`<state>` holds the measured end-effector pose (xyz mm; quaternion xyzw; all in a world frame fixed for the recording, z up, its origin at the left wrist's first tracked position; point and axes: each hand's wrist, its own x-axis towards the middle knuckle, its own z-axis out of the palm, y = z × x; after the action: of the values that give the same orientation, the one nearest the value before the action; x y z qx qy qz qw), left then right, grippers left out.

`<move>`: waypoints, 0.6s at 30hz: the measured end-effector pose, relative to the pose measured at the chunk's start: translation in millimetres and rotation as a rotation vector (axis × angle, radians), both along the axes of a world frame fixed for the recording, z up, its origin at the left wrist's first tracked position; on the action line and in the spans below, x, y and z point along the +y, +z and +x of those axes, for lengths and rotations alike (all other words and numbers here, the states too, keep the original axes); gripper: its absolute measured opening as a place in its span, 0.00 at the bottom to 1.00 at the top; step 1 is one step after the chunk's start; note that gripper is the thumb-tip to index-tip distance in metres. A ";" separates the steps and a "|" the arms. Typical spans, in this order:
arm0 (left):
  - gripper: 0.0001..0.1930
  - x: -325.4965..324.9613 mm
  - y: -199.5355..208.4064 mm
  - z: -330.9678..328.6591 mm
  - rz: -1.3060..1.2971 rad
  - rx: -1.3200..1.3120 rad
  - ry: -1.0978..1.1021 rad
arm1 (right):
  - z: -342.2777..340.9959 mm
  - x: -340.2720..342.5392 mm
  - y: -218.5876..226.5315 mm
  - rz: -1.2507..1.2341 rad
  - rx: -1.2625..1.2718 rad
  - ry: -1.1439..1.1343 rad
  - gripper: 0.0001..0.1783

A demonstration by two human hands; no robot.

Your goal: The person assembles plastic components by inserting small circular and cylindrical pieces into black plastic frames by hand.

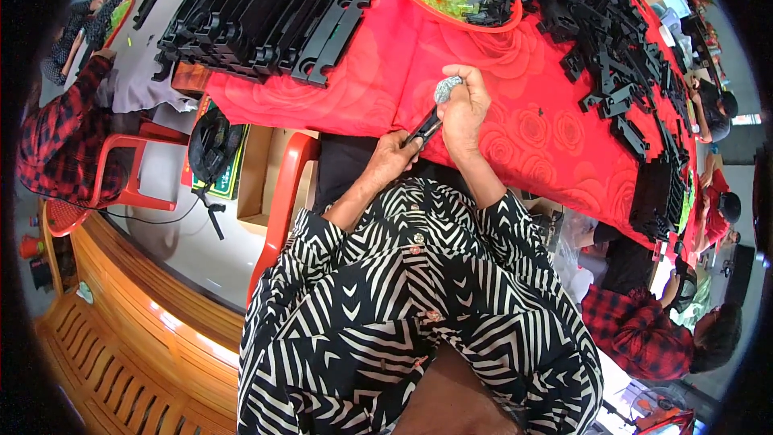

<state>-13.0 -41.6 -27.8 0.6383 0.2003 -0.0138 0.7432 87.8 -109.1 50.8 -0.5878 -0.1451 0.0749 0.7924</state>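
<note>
In front of my body, at the near edge of the red cloth, my left hand (394, 155) is closed round a narrow black plastic piece (424, 126). The piece slants up toward my right hand (465, 113). That hand is closed too, and a grey, mottled, rounded lump (446, 89) sticks out at its thumb side. Whether this lump is the end of a tool cannot be made out. My right fingers hide the upper end of the black piece, so contact between the two is unclear.
The red cloth (523, 129) covers the table. Black frame-like parts (241, 24) stand stacked on the left, and loose black parts (596, 24) are heaped on the right. Beyond sits an orange-rimmed basin (515, 28) of green and black pieces. A red chair (282, 201) is at my left.
</note>
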 end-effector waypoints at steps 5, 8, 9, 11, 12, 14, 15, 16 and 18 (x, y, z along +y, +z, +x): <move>0.11 -0.2 -1.4 -1.0 0.019 0.006 0.010 | -2.4 -3.1 1.7 0.006 0.058 -0.006 0.14; 0.12 -2.0 -2.6 0.4 0.026 0.020 0.025 | -0.2 -2.1 -1.4 0.008 0.024 -0.016 0.14; 0.13 -2.7 -4.2 1.0 0.036 0.011 0.039 | 0.8 -2.1 -3.4 0.008 0.025 -0.019 0.14; 0.13 -3.1 -5.2 1.1 0.046 0.006 0.052 | 1.0 -1.2 -6.4 -0.074 -0.056 -0.052 0.14; 0.16 -2.3 -4.7 1.2 0.060 0.019 0.069 | 0.3 -0.1 -7.3 -0.074 -0.052 -0.052 0.14; 0.19 -2.3 -4.2 2.5 0.139 0.055 0.116 | -0.1 0.9 -9.4 -0.038 -0.046 -0.077 0.14; 0.19 -2.7 -4.2 2.7 0.138 0.056 0.114 | -0.4 -0.1 -10.6 -0.039 -0.045 -0.079 0.14; 0.19 -3.0 -4.2 2.4 0.234 0.065 0.122 | -1.1 -1.2 -11.8 -0.044 -0.043 -0.089 0.14; 0.20 -5.0 -1.7 3.1 0.329 0.072 0.123 | -1.3 -3.8 -12.3 -0.050 -0.041 -0.106 0.14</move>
<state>-9.9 -46.6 -29.5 0.7371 0.2648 0.0419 0.6203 86.5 -113.0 38.5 -0.6158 -0.1279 0.0246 0.7771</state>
